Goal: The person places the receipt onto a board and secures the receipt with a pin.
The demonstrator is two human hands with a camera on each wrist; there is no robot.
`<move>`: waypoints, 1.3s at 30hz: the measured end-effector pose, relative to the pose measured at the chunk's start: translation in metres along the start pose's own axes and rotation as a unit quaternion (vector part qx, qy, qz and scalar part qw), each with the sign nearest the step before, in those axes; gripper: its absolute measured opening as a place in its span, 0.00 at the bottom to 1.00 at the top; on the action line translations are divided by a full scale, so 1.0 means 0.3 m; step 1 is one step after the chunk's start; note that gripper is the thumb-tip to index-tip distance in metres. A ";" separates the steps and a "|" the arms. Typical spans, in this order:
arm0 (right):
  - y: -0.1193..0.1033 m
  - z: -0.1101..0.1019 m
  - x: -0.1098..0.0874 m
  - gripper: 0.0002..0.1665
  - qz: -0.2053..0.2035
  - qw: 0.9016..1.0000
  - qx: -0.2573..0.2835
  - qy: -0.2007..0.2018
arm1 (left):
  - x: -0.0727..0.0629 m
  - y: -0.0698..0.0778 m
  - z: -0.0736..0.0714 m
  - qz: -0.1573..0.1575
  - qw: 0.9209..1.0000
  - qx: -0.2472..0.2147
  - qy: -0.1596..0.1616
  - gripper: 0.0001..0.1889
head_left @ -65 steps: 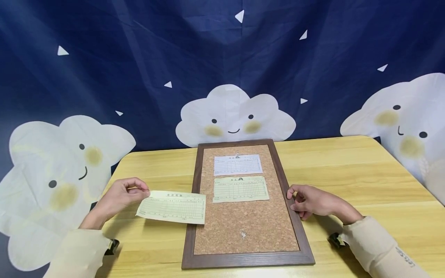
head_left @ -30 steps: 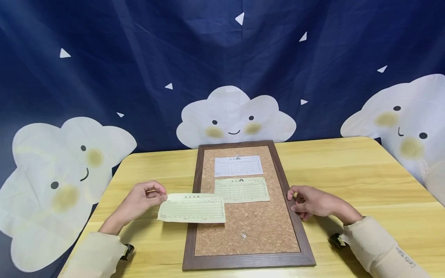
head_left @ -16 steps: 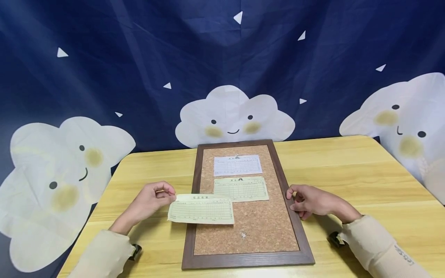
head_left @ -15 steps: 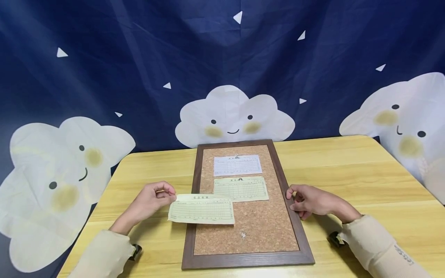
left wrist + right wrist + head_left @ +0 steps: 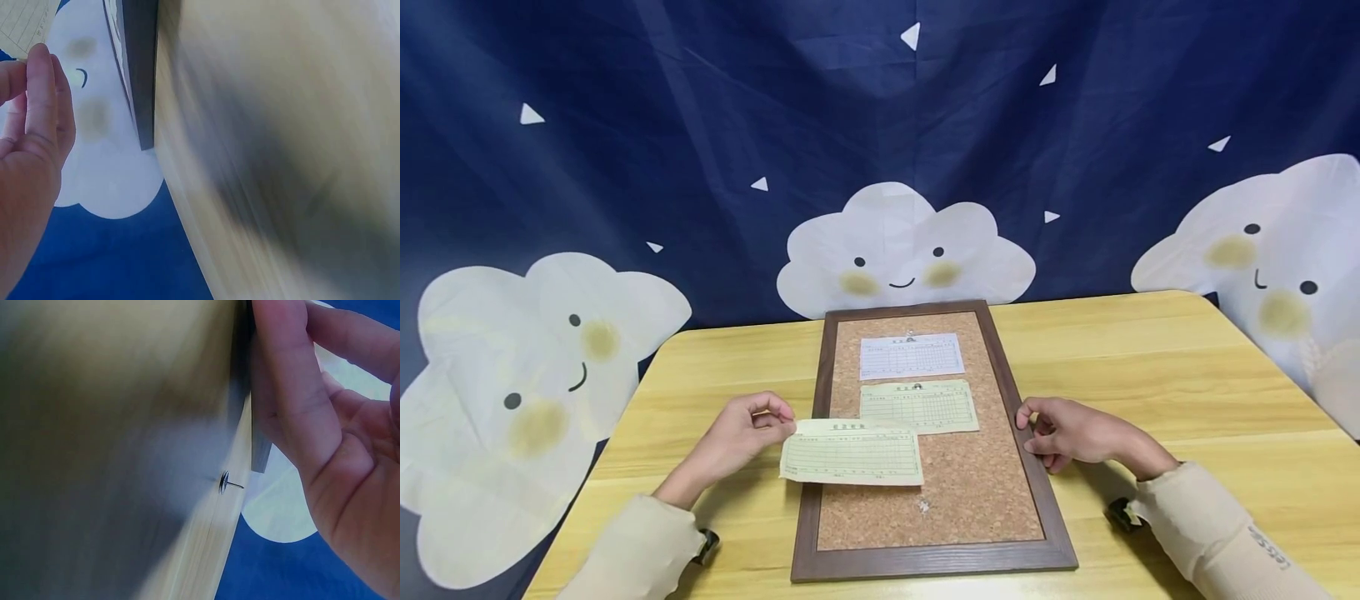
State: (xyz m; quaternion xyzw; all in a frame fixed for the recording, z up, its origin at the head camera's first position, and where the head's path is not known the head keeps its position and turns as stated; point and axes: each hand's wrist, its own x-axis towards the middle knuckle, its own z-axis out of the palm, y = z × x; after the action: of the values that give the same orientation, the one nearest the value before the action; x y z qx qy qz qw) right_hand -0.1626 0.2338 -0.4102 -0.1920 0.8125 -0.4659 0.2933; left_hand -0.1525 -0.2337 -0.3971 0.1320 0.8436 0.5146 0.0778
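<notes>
My left hand (image 5: 730,446) pinches a pale yellow-green receipt form (image 5: 853,460) by its upper left corner, between thumb and fingertips. The form slants over the left side of the framed corkboard (image 5: 985,492) and overlaps a second yellow-green form (image 5: 940,408) attached there. Above that one is a white form (image 5: 912,358), with a small dark-and-silver pin at its top edge. My right hand (image 5: 1078,433) grips the board's right frame edge with thumb and fingers. In the right wrist view those fingers (image 5: 294,381) lie along the frame.
A small silvery cluster (image 5: 924,506) sits on the lower cork. On the wooden table (image 5: 1150,367), a thumbtack (image 5: 224,482) lies point out near the right hand. Behind the table hangs a dark blue cloth (image 5: 880,100) with smiling clouds.
My left hand has carried the yellow-green form rightward, from beside the board to over its left half, covering part of the attached form. The right hand has stayed on the frame.
</notes>
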 end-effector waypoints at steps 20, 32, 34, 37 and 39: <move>0.003 0.002 -0.002 0.09 -0.008 1.000 -0.002 -0.001 | 0.034 0.044 0.092 0.005 1.000 -0.023 -0.003 0.06; 0.000 0.002 -0.003 0.09 -0.005 1.000 -0.003 0.000 | 0.051 0.063 0.145 0.034 0.999 -0.017 -0.013 0.04; -0.001 0.002 -0.002 0.09 -0.005 1.000 -0.004 0.000 | 0.053 0.065 0.153 0.036 0.999 -0.014 -0.011 0.03; 0.001 0.003 -0.003 0.09 -0.006 1.000 -0.005 0.002 | 0.056 0.068 0.167 0.039 0.999 -0.004 -0.010 0.03; 0.001 0.003 -0.002 0.09 -0.005 1.000 -0.006 0.003 | 0.058 0.070 0.176 0.037 0.999 0.005 -0.008 0.03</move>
State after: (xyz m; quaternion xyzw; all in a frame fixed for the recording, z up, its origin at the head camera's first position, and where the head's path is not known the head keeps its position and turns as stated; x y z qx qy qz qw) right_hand -0.1614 0.2338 -0.4107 -0.1964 0.8153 -0.4630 0.2869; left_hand -0.1519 -0.1745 -0.4026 0.1678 0.8403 0.5114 0.0652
